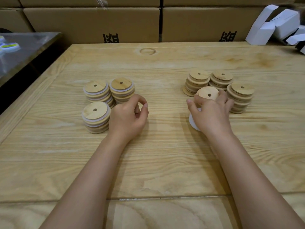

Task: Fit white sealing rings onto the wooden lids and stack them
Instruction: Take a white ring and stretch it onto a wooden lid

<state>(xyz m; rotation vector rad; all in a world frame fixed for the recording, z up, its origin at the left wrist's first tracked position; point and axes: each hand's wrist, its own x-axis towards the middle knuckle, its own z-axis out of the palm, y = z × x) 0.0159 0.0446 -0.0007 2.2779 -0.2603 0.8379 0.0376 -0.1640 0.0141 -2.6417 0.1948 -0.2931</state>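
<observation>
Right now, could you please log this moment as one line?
right hand grips wooden lid | left hand empty | ringed stacks three

Table layout: lid stacks left and right, hands between

On the wooden table (148,162), three stacks of ringed lids (97,91) cluster left of centre, two behind and one in front. The left hand (128,118) rests just right of them. Three stacks of bare lids (222,79) stand well apart to the right. Before these, the right hand (212,114) holds a single lid (207,94) tilted, over what appears to be a sealing ring (193,123). Cardboard boxes (92,23) line the far edge, with folded cartons (274,25) at far right and a side table (28,45) at far left.
</observation>
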